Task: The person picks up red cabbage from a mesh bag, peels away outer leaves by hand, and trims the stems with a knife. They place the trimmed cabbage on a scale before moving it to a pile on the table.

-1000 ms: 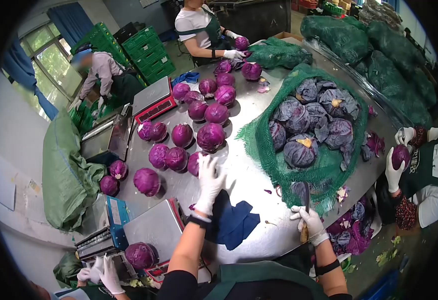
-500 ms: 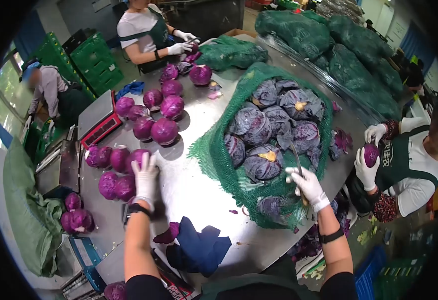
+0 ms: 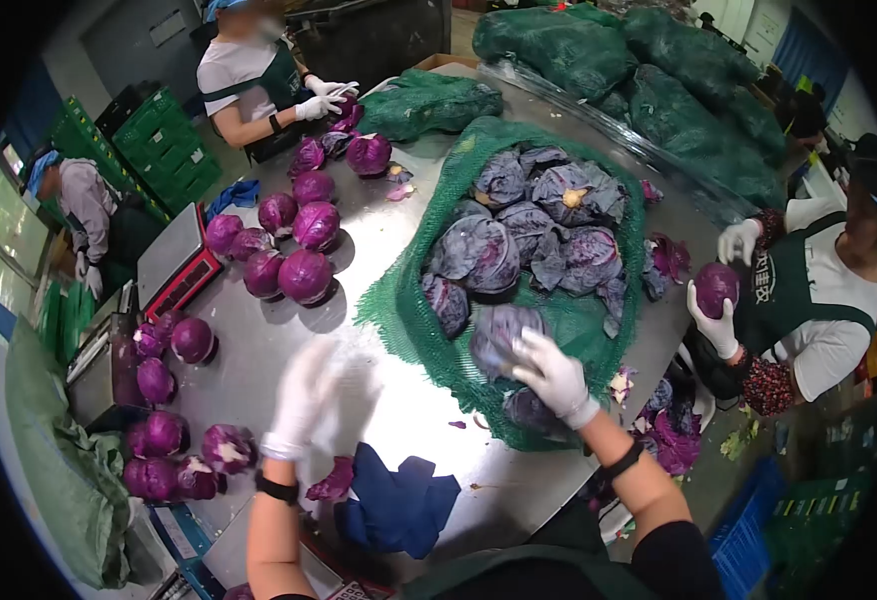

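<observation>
My left hand, white-gloved and motion-blurred, is raised over the steel table with its fingers stretched out and nothing visible in it. At the near side of the open green net bag, my right hand grips the right side of a dark, blurred cabbage. No knife shows in that hand now. More dull purple cabbages with outer leaves fill the bag. Left of the bag, several glossy purple cabbages stand in a group, with others near the table's left edge.
A dark blue cloth and a loose purple leaf lie at the near edge. A red-framed scale is at the left. Co-workers hold cabbages at the far side and the right. Full net bags are piled at the back.
My right hand has moved left onto a cabbage, and the knife seen in it is no longer visible. My left hand has left the nearer-left cabbages, which now lie closer to the left edge.
</observation>
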Tool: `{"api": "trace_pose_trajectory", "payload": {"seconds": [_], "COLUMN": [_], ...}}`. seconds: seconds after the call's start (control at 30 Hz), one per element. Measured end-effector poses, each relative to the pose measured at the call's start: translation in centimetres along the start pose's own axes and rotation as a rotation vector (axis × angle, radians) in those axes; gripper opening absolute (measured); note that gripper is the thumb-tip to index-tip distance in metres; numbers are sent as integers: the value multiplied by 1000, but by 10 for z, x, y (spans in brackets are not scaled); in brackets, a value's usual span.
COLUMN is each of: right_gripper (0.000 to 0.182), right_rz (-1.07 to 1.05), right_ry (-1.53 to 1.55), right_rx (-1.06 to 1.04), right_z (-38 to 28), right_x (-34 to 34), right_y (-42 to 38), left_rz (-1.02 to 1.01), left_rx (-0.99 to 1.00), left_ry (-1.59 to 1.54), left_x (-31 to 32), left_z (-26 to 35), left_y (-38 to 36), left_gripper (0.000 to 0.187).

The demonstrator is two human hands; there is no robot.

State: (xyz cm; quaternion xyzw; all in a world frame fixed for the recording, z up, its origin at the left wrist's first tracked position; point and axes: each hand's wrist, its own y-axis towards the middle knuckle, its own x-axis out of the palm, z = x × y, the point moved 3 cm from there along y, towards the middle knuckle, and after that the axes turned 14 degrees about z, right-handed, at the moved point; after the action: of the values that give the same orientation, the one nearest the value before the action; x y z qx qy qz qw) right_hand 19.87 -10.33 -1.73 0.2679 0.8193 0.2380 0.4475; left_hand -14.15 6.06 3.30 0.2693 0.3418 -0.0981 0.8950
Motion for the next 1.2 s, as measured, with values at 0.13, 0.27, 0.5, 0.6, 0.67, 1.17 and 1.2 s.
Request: {"api": "trace_pose_trajectory", "payload": {"seconds": [0.13,0.27,0.5,0.6,0.67,1.17,1.2], "right_gripper": [47,75,82,76,64,69,67], "right_rz": [167,-58,-88,-50,2,-84,-109], "right_ry": [120,721,925,930,912,11,47], "right_rx": [492,1169,1056,884,1102,124,92], "right_z": [16,35,-16,-34,-48,-28,-41], "right_x": [-37,-24,-53,-35,-67,44,29], "right_y": [-60,-100,-79,-97,-79,-16,-34], "left_rz": [-216,-321,-201,-283,-278,416,416], "left_rx": [19,-175,240,-116,-502,-330,-355], "left_ry": [-463,-457,-470,-733,-917,-437,-505], "left_x": [107,207,143,134,148,117,134], "left_z": [104,100,178,206,172,82,59], "left_y": [-19,-48,-90,-123,-131,-66,-73], "left_gripper": [43,65,54,41,37,20,22]}}
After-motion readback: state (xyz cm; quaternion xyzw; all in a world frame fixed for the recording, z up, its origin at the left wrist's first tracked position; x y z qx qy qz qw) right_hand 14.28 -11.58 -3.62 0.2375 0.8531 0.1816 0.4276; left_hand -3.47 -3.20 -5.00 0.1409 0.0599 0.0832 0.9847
